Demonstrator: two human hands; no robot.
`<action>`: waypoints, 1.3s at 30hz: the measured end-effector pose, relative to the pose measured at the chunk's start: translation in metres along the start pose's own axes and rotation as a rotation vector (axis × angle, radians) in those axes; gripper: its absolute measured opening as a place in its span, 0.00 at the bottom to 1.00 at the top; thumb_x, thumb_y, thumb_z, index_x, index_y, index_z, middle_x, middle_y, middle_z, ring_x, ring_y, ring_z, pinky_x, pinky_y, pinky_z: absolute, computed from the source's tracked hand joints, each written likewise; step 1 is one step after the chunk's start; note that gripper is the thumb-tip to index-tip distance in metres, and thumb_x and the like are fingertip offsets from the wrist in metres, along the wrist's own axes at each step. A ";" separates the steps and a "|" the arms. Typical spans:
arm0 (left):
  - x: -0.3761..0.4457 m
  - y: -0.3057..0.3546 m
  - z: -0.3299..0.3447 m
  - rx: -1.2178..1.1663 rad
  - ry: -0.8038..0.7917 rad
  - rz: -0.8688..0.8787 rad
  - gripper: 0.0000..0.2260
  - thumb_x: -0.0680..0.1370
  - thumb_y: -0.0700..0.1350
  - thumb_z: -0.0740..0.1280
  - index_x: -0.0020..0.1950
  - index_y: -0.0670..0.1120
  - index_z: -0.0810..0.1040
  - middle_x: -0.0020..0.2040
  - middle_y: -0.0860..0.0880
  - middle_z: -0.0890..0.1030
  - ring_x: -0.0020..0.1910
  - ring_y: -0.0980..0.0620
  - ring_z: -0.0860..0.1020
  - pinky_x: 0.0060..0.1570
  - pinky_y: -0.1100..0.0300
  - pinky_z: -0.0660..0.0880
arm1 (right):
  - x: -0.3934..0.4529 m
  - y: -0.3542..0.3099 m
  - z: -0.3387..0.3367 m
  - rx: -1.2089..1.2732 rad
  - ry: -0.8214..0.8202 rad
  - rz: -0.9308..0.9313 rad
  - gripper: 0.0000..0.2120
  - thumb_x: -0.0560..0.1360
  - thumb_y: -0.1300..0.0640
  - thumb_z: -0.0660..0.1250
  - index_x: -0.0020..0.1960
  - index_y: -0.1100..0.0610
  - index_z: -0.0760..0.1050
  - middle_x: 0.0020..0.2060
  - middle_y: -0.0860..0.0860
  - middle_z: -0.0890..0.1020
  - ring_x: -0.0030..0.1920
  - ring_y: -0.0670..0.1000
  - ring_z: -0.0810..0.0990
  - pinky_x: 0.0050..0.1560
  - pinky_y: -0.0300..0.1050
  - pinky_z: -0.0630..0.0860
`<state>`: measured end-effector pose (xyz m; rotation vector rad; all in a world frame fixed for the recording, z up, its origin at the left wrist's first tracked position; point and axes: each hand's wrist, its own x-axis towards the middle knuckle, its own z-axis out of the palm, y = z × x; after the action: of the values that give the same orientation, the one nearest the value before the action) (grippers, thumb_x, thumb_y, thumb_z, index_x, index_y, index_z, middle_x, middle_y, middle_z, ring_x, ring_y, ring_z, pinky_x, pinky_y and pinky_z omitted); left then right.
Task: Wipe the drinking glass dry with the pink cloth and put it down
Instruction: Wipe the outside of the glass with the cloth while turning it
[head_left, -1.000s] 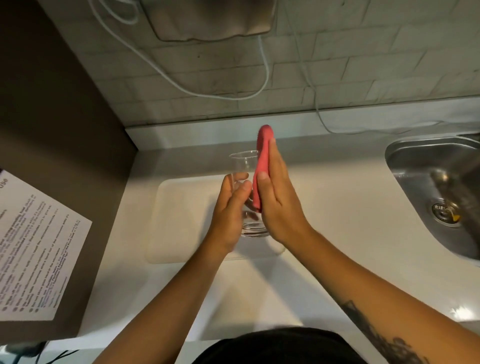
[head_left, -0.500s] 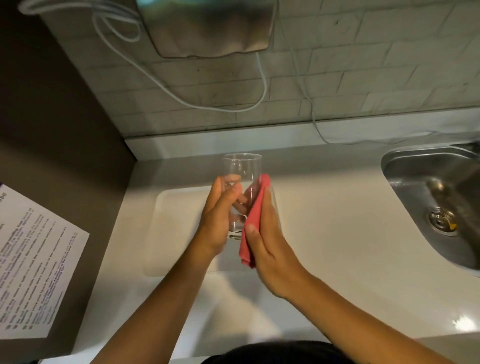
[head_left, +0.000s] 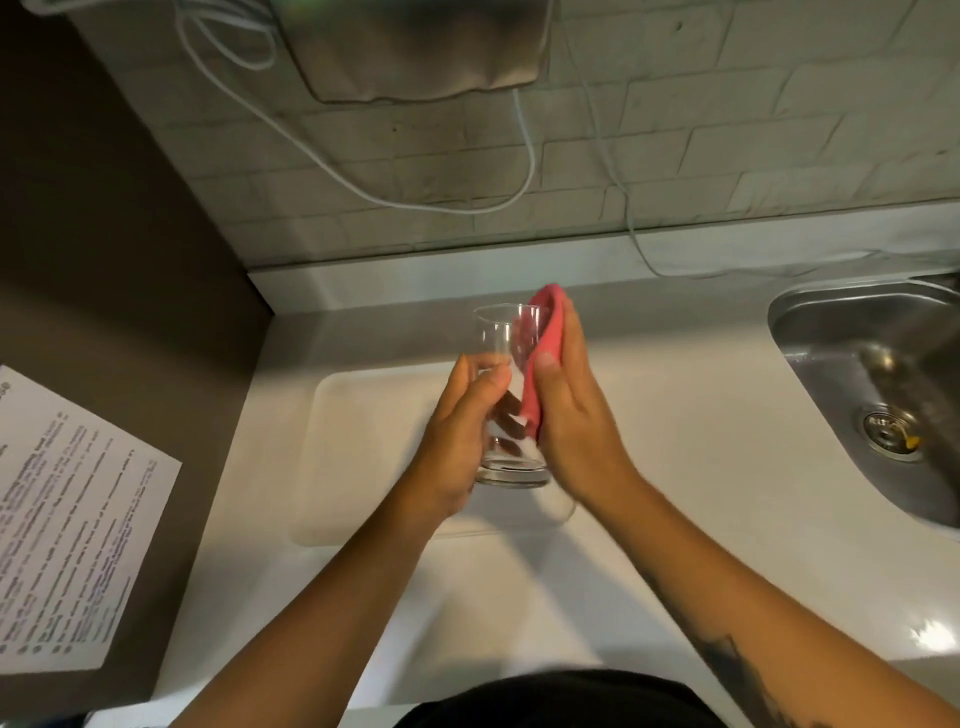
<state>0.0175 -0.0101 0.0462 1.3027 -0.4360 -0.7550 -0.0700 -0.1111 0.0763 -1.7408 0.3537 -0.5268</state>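
A tall clear drinking glass (head_left: 498, 332) is held upright above the white counter, its rim up and its thick base at the bottom. My left hand (head_left: 457, 431) grips its left side around the lower half. My right hand (head_left: 576, 410) lies flat against the right side and presses the pink cloth (head_left: 545, 358) onto the wall of the glass. The cloth runs from the rim down to about mid-height. Part of the glass is hidden behind my fingers and the cloth.
A white cutting board (head_left: 363, 447) lies on the counter (head_left: 701, 467) under the hands. A steel sink (head_left: 872, 374) is at the right. A printed paper sheet (head_left: 67, 519) sticks to the dark wall panel at the left. White cables (head_left: 524, 156) hang along the tiled wall.
My right hand with the pink cloth slid down the side of the glass and has come back up to the rim. The left hand keeps its grip on the glass.
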 end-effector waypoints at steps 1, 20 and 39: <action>-0.001 -0.002 0.004 -0.023 0.007 -0.016 0.19 0.76 0.63 0.67 0.58 0.52 0.78 0.40 0.51 0.84 0.38 0.53 0.84 0.38 0.52 0.82 | 0.009 -0.004 -0.004 -0.013 0.020 0.016 0.28 0.91 0.51 0.49 0.88 0.49 0.45 0.88 0.46 0.57 0.85 0.42 0.60 0.80 0.31 0.62; -0.013 0.001 0.013 0.088 0.123 0.029 0.17 0.75 0.62 0.71 0.60 0.68 0.69 0.62 0.50 0.80 0.48 0.53 0.89 0.36 0.56 0.84 | -0.018 0.026 -0.002 0.094 0.021 0.106 0.19 0.90 0.52 0.57 0.77 0.45 0.55 0.70 0.44 0.73 0.61 0.36 0.83 0.55 0.33 0.82; -0.007 0.003 0.015 0.120 0.192 0.104 0.18 0.76 0.63 0.70 0.62 0.60 0.75 0.56 0.53 0.85 0.55 0.54 0.86 0.44 0.58 0.83 | -0.001 -0.007 -0.002 -0.130 0.036 0.036 0.32 0.91 0.52 0.50 0.87 0.53 0.34 0.88 0.45 0.39 0.87 0.41 0.41 0.84 0.32 0.44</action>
<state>0.0032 -0.0150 0.0533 1.4389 -0.3952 -0.5177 -0.0721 -0.1103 0.0829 -1.8486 0.4531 -0.5193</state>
